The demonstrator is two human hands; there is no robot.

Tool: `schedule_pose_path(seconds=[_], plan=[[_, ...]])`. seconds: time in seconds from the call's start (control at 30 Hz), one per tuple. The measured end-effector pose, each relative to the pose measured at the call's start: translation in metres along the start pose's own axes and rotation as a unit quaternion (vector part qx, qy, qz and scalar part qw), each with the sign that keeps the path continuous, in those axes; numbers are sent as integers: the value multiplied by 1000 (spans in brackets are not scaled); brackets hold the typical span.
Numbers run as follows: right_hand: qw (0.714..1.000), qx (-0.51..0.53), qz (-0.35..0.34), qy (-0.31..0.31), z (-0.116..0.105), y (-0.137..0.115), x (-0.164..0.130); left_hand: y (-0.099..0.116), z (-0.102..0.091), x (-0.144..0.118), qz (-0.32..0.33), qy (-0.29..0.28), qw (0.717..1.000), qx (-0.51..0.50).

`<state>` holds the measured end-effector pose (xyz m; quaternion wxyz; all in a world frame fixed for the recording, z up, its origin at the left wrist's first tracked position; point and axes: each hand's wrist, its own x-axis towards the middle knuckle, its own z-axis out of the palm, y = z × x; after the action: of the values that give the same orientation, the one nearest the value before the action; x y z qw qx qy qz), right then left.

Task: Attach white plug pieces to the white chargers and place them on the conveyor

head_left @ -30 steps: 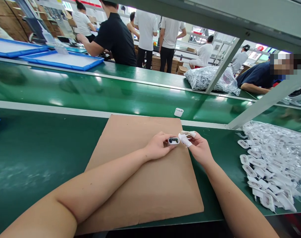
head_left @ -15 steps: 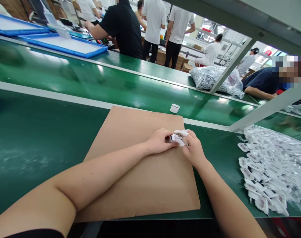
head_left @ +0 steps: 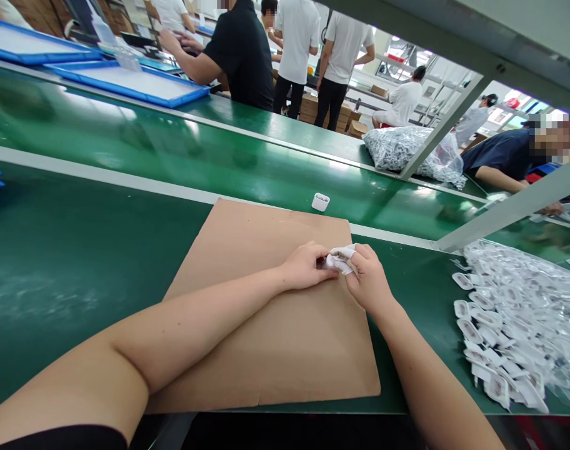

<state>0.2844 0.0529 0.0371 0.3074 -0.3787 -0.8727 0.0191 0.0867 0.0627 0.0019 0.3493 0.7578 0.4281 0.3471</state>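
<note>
Head view shows the left hand [head_left: 306, 265] and the right hand [head_left: 367, 278] meeting over a brown cardboard sheet [head_left: 270, 325] on the green bench [head_left: 79, 269]. Both are closed together on a small white part [head_left: 326, 263], which is almost hidden between the fingers; the right fingertips wear white finger cots [head_left: 344, 253]. Another small white case [head_left: 320, 202] stands alone on the conveyor strip beyond the cardboard, and a heap of bagged white parts [head_left: 510, 312] lies to the right, well apart from the hands. With so little of the part showing and the grip only at the fingertips, it could slip and drop onto the cardboard, or be pinched askew if the hands press unevenly. No brand, label or writing can be read anywhere in view.
</note>
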Motion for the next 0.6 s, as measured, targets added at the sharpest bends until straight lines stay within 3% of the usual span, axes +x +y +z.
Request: schedule_pose_path(seconds=[0.2,0.37,0.5,0.6], plan=[[1000,-20,-14,-12,-2,-4,5,2,-1,-2,-8,2,1000,-20],[999,-7,32,-30,-3,-1,8,0,-1,0,-2,-2,1000,-22],[998,-24,50,-5,3,-3,4,-3,0,2,1,-1,1000,-30],[995,32,93,9,7,-5,0,0,3,-2,-6,10,999,-30]])
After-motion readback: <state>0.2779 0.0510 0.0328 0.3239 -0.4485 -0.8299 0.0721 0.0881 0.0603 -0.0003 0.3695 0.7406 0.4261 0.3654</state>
